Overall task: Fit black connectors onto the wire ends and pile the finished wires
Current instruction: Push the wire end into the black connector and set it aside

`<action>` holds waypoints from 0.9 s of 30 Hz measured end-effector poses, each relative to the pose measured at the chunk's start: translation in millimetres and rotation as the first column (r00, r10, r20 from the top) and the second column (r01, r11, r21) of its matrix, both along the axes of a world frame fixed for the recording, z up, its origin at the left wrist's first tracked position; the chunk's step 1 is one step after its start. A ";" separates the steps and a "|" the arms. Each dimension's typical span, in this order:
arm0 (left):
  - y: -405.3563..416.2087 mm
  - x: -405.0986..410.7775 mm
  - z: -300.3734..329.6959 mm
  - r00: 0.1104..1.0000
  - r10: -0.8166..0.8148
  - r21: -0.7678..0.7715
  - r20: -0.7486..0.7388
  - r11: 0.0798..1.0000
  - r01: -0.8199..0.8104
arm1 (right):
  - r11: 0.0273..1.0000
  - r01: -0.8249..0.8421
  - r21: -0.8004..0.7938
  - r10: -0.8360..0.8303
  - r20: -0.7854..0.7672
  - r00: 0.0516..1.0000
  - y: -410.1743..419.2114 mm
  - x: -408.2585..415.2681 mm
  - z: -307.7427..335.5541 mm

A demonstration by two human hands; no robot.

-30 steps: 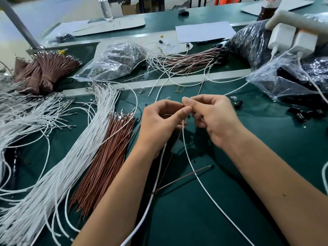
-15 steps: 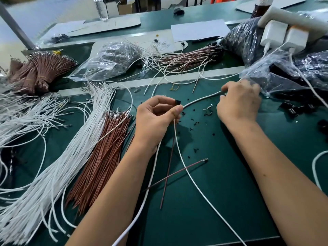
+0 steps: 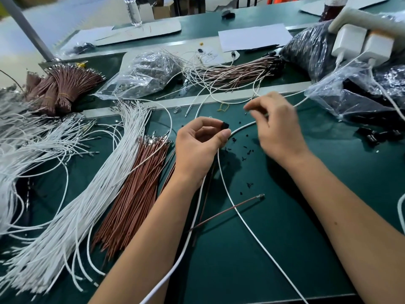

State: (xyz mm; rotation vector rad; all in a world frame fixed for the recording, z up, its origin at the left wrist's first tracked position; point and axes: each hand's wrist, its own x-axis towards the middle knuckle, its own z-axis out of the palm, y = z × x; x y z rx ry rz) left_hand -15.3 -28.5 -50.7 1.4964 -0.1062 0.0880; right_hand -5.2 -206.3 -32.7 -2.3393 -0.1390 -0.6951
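Observation:
My left hand [image 3: 200, 148] pinches a small black connector [image 3: 225, 125] between thumb and forefinger, over the green mat. A thin brown wire [image 3: 207, 189] hangs down from that hand. My right hand [image 3: 277, 130] hovers just to the right, blurred, with its fingers curled and the fingertips drawn together; whether they hold anything is unclear. A second brown wire [image 3: 230, 210] with a metal tip lies on the mat below the hands. A white cable [image 3: 241, 216] crosses it and runs under both hands.
Bundles of white wires [image 3: 98, 194] and brown wires [image 3: 135, 189] lie at my left. A pile of wires with black ends [image 3: 232, 73] sits at the back. Plastic bags [image 3: 355, 99] and loose black connectors [image 3: 377, 136] are at the right. Black specks [image 3: 246, 151] dot the mat.
My right hand left the left hand, reached out toward the bags on the right, and has now come back toward the middle. The left hand stayed put with the connector.

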 end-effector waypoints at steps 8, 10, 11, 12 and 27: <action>-3.5 3.9 -2.6 1.000 -0.021 0.123 -0.014 0.992 0.023 | 0.950 -0.235 0.206 0.245 -0.023 0.969 9.3 -0.7 -7.0; -2.0 3.1 -1.4 1.000 -0.021 0.065 -0.019 0.998 0.022 | 0.887 -0.295 0.355 0.334 -0.054 0.941 5.3 -0.8 -8.0; -0.7 2.6 -1.5 1.000 -0.027 0.049 -0.010 0.998 0.027 | 0.845 -0.320 0.429 0.378 -0.055 0.924 4.1 -0.7 -8.4; 0.4 1.9 -1.8 0.999 -0.039 0.042 0.005 0.998 0.039 | 0.804 -0.335 0.491 0.409 -0.048 0.911 3.4 -0.4 -8.6; 3.4 -0.8 -3.2 0.993 -0.112 -0.027 0.043 0.993 0.114 | 0.750 -0.365 0.551 0.455 -0.029 0.890 -4.9 -1.3 -5.5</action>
